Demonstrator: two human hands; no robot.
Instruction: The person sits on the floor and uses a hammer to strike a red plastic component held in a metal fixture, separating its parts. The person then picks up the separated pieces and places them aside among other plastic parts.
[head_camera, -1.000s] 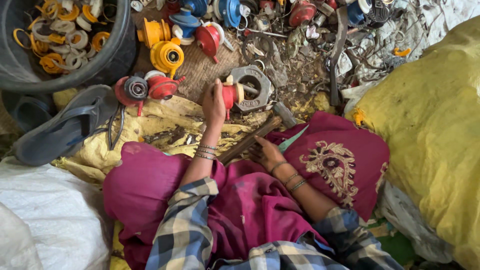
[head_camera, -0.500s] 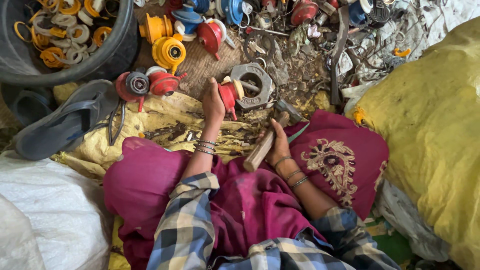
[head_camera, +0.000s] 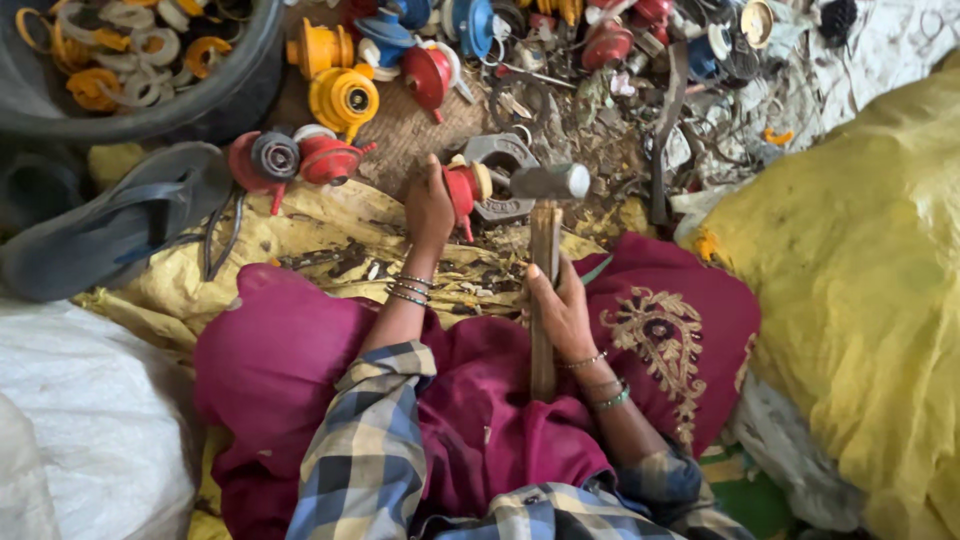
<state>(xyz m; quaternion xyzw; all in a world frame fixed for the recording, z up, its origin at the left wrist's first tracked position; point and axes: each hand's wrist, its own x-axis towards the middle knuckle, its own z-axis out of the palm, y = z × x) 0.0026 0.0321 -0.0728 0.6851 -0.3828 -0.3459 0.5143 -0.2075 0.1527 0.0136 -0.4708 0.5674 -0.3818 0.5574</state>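
Red plastic, a small valve-like part (head_camera: 462, 190), sits in the grip of the left hand (head_camera: 428, 205), pressed down against a grey metal block (head_camera: 503, 178) on the ground at the middle of the scene; the right hand (head_camera: 560, 310) is wrapped around the wooden handle of a hammer (head_camera: 545, 250), whose steel head hangs just right of the red part, close above the block; further away lie yellow, red and blue fittings (head_camera: 343, 97) in a heap; far left stands a dark tub (head_camera: 200, 100) of rings; a grey sandal (head_camera: 110, 230) lies to the left; a yellow sack (head_camera: 860, 290) bulges on the right.
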